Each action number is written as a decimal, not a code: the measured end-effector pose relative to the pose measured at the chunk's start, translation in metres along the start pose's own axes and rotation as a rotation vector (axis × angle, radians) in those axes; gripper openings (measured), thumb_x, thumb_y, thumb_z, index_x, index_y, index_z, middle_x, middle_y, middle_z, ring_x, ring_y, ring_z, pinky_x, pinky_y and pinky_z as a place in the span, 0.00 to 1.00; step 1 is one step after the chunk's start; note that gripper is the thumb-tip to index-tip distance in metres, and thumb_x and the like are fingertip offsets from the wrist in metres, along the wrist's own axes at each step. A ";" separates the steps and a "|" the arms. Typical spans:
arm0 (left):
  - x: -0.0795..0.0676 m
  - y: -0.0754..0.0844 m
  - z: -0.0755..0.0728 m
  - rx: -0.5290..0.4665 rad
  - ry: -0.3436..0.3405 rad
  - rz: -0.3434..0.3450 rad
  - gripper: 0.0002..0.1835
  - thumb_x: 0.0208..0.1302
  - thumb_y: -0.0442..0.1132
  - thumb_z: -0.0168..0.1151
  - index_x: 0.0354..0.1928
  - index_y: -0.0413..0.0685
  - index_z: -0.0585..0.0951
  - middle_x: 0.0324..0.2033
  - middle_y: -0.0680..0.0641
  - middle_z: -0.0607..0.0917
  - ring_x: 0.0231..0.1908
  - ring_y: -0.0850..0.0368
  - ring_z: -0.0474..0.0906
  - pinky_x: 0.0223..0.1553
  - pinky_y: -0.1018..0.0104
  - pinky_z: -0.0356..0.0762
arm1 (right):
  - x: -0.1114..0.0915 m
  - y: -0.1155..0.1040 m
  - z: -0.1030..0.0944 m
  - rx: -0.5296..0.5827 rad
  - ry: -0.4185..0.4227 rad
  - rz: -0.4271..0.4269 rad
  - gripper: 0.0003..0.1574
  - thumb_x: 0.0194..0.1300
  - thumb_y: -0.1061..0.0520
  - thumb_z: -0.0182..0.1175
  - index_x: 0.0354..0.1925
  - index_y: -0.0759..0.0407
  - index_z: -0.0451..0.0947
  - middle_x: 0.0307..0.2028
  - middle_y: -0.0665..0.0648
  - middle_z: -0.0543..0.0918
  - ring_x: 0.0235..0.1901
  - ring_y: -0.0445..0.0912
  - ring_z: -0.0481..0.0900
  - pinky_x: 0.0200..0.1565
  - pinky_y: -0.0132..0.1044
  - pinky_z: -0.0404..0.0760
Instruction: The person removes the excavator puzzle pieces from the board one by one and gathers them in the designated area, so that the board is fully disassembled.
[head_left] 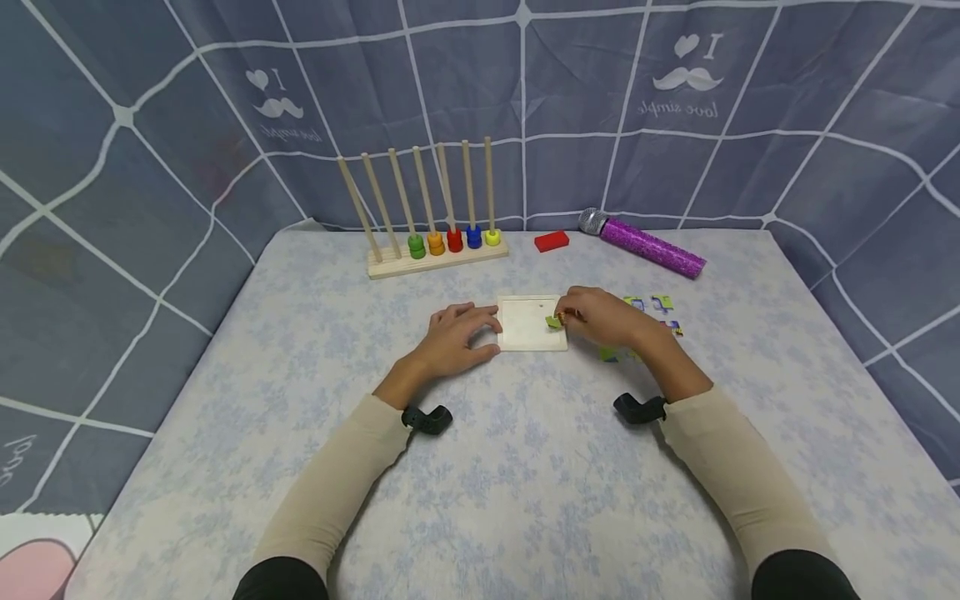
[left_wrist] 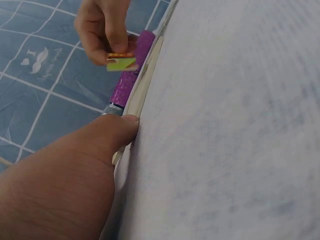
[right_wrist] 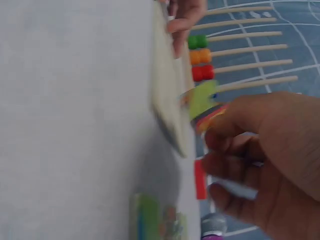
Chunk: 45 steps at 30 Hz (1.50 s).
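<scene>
A shallow pale wooden puzzle tray [head_left: 525, 325] lies flat on the table between the hands. My left hand [head_left: 455, 337] holds its left end, thumb at the near corner and bent fingers along the edge. In the left wrist view the thumb of the left hand [left_wrist: 75, 165] touches the tray's side [left_wrist: 142, 90]. Over the tray's right end, my right hand [head_left: 600, 318] pinches a puzzle piece [head_left: 553, 322] between thumb and fingertips. This piece is green with orange, red and dark bands [right_wrist: 204, 107]; it is tilted and slightly above the tray in the right wrist view.
Several colourful puzzle pieces [head_left: 662, 302] lie right of the tray, partly hidden by the right arm. Behind stand a wooden peg rack [head_left: 442, 262] with coloured rings, a red block [head_left: 551, 241] and a purple glitter microphone [head_left: 652, 247]. A grey-blue patterned curtain [head_left: 585, 100] encloses the table.
</scene>
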<state>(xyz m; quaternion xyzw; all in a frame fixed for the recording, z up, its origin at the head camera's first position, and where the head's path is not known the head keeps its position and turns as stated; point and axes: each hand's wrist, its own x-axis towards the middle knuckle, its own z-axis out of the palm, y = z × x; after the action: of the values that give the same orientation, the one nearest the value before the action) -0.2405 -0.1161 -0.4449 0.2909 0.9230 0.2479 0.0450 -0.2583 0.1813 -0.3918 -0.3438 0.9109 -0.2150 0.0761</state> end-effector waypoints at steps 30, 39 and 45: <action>0.000 -0.002 0.003 0.012 0.016 0.006 0.15 0.72 0.56 0.60 0.55 0.64 0.78 0.74 0.54 0.65 0.74 0.43 0.53 0.66 0.38 0.46 | 0.019 -0.012 0.012 -0.001 -0.155 0.059 0.17 0.63 0.62 0.69 0.50 0.65 0.82 0.40 0.57 0.81 0.39 0.50 0.76 0.46 0.46 0.77; -0.001 -0.002 0.003 0.008 0.019 0.010 0.14 0.72 0.55 0.60 0.56 0.63 0.78 0.74 0.54 0.65 0.73 0.43 0.53 0.66 0.38 0.45 | 0.019 -0.012 0.015 0.006 -0.151 0.077 0.21 0.59 0.63 0.69 0.51 0.66 0.80 0.40 0.57 0.79 0.41 0.51 0.75 0.48 0.46 0.76; -0.001 -0.001 0.002 0.004 0.017 0.006 0.15 0.72 0.55 0.61 0.56 0.63 0.79 0.74 0.53 0.65 0.74 0.43 0.53 0.66 0.37 0.44 | 0.017 -0.012 0.014 0.008 -0.137 0.080 0.23 0.56 0.63 0.71 0.51 0.64 0.80 0.42 0.57 0.77 0.44 0.52 0.72 0.50 0.47 0.72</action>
<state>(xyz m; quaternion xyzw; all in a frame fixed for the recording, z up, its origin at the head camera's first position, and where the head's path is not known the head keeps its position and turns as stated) -0.2396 -0.1163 -0.4473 0.2919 0.9229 0.2485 0.0359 -0.2598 0.1577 -0.3991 -0.3210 0.9157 -0.1911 0.1481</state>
